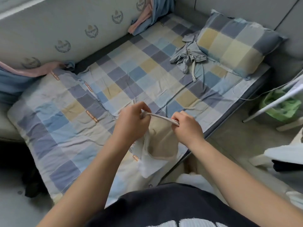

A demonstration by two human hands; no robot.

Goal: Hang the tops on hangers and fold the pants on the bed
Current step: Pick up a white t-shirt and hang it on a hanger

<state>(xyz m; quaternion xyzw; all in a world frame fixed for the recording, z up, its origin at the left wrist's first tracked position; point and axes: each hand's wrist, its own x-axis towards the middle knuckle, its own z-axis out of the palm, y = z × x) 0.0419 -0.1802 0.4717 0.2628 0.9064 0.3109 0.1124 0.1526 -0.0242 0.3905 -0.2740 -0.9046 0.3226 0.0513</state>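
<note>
Left hand [131, 122], right hand [186, 127] on beige garment [161, 141], kind unclear

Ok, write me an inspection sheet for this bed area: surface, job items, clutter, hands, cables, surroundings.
Surface: checked bed sheet, wrinkled.
Job's things: beige garment held up over the bed's near edge; grey drawstring garment crumpled beside the pillow.
Clutter: blue and pink cloth bunched along the wall.
Hands: left hand and right hand each grip the beige garment's waistband.
Cables: thin pale cord off the bed's right edge, type unclear.
Surroundings: green cloth in a container on the floor, right.
</note>
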